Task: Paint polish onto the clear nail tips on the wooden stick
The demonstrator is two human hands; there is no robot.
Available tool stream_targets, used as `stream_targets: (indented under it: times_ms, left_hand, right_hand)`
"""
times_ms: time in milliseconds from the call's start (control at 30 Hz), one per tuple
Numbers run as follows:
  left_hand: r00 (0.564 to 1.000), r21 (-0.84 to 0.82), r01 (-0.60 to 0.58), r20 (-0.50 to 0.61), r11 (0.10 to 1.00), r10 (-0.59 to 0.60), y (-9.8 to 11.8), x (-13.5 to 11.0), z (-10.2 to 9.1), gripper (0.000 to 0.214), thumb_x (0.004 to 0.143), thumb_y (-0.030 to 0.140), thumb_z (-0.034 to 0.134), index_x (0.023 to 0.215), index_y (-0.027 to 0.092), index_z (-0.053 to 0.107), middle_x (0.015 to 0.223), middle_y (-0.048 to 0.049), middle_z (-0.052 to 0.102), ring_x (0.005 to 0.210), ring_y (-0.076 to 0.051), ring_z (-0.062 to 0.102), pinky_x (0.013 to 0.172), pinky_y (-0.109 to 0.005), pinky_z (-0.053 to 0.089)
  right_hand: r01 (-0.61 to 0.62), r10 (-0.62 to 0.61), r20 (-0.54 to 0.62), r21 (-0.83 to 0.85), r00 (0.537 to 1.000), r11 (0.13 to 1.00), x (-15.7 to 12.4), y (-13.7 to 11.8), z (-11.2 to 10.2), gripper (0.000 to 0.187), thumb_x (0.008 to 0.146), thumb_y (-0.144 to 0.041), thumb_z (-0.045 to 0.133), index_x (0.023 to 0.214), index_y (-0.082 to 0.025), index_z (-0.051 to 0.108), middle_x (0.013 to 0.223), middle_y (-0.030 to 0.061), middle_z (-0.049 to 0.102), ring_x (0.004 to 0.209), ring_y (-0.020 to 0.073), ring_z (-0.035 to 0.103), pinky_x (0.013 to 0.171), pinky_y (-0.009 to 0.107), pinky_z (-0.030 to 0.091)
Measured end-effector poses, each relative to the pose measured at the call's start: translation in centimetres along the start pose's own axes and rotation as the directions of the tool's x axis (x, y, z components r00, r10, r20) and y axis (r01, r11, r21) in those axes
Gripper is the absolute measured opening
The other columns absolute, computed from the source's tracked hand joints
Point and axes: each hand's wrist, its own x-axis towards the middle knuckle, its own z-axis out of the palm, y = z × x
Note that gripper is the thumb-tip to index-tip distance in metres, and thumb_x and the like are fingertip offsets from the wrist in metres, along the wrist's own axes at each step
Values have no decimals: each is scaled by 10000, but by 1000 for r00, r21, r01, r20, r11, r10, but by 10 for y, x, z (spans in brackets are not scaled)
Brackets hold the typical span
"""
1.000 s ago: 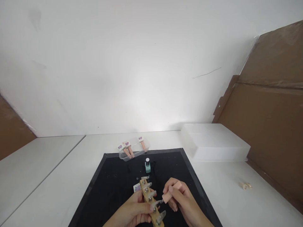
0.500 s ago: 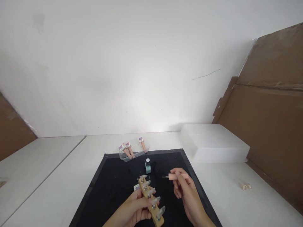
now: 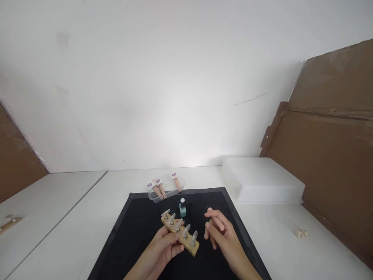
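My left hand (image 3: pixel 164 245) is closed around a wooden nail tip stand (image 3: pixel 182 238), which slants down to the right. Several clear false nails (image 3: pixel 178 224) stand on silvery knobs along it. To its right, my right hand (image 3: pixel 220 231) grips a pale pink nail polish brush handle (image 3: pixel 216 219) between its fingers. The bristle end of the brush cannot be made out. A small teal nail polish bottle (image 3: pixel 182 210) with a white top stands upright on the black mat (image 3: pixel 140 221), just beyond the stand.
Behind the bottle, a clear tray (image 3: pixel 157 200) holds several pink-handled pieces with white printed labels. At right are an upturned translucent bin (image 3: pixel 265 182), small beige rings (image 3: pixel 300 233) and a cardboard panel (image 3: pixel 326 155). A wooden strip (image 3: pixel 10 223) lies far left.
The nail tip stand has swung so its far end points more to the left. My right hand has turned the brush, whose handle now slants instead of lying level.
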Motion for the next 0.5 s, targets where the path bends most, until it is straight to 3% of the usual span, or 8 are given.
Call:
stream_targets:
  times_ms: [133,267,400,500]
  left_hand:
    - [997,19,-60,-43,998,61,0,-6,-3,247,725,162,643,970,145,626,909,-52,666,814,-138,616,738,-246,470]
    - [993,33,-99,-59,995,101,0,-16,-1,260,729,163,636,987,150,613,937,-52,660,829,-142,613,751,-257,471]
    - [990,58,-126,-51,990,129,0,-28,6,287,714,172,645,998,159,607,931,-48,654,835,-156,609,748,-274,472]
    - [989,80,-141,-31,987,144,-4,-34,10,311,699,191,665,1001,161,600,956,-56,647,870,-170,603,753,-279,471]
  right_hand:
    - [33,-10,143,-165,990,986,-11,-9,3,176,785,-355,595,865,-202,564,507,-74,457,437,103,470,416,190,358]
    - [192,-85,263,-416,961,889,-27,-27,1,127,757,-211,590,877,-225,628,556,-57,510,532,132,537,547,229,412]
    - [259,-98,316,-519,944,815,-43,-36,4,153,711,-210,634,862,-234,637,545,-55,539,520,143,535,533,227,389]
    - [259,-108,292,-551,950,793,-58,-30,10,125,700,-222,649,821,-221,618,499,-64,504,468,141,531,498,220,366]
